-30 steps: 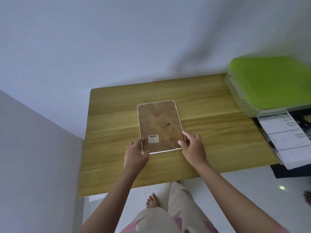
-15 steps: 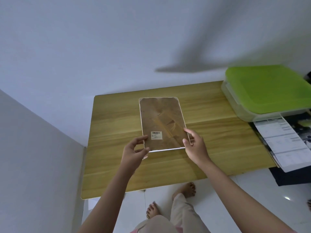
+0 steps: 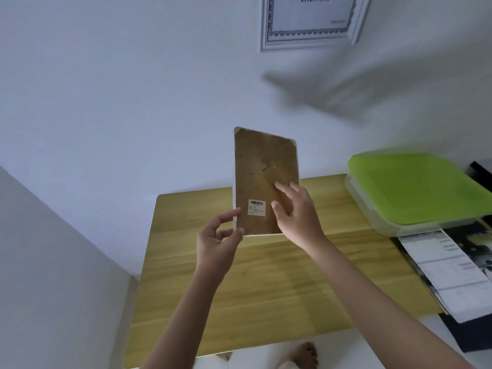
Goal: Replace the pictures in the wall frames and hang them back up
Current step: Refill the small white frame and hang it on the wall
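A small picture frame [image 3: 262, 166] is held upright above the wooden table [image 3: 266, 283], its brown backing board with a barcode sticker facing me. My left hand [image 3: 217, 245] pinches its lower left edge. My right hand [image 3: 298, 211] grips the lower right side, fingers spread over the backing. A larger white frame [image 3: 311, 25] hangs on the wall high above, only its lower part in view.
A clear plastic box with a green lid [image 3: 415, 187] stands at the table's right end. Printed papers [image 3: 450, 272] lie in front of it on the right. A side wall [image 3: 53, 262] closes the left. A bare foot [image 3: 306, 352] shows below the table's front edge.
The frame has been lifted off the table and tipped upright toward the wall. My head has tilted up, bringing the hanging white frame into view.
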`<state>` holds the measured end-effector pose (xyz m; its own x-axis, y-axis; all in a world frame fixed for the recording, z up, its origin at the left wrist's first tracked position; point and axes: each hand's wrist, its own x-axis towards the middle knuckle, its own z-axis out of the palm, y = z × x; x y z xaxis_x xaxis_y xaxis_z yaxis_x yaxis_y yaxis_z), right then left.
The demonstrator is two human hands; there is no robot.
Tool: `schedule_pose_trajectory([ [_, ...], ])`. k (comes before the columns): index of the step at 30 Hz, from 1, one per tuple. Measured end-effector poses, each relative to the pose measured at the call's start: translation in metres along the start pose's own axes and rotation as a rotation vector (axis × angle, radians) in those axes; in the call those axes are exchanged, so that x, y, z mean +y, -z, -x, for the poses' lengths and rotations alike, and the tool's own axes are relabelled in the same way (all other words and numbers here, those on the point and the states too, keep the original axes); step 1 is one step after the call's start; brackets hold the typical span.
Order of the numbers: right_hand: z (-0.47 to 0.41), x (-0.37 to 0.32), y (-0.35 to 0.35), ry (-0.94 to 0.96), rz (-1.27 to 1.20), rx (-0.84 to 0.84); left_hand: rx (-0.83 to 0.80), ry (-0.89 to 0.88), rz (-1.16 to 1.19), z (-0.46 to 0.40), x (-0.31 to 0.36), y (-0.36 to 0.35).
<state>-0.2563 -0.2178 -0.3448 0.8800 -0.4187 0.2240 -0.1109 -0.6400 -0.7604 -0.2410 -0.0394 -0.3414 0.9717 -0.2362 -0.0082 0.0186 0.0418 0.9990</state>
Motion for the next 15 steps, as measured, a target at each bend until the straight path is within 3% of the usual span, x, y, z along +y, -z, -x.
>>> schedule_pose_trajectory([
  [9,-0.014,-0.044,0.035,-0.030,-0.402,-0.178,0.020,-0.128,-0.059,0.012,0.036,-0.017],
  [15,-0.013,-0.062,0.049,0.048,-0.530,-0.047,0.001,-0.192,-0.119,0.017,0.053,-0.028],
])
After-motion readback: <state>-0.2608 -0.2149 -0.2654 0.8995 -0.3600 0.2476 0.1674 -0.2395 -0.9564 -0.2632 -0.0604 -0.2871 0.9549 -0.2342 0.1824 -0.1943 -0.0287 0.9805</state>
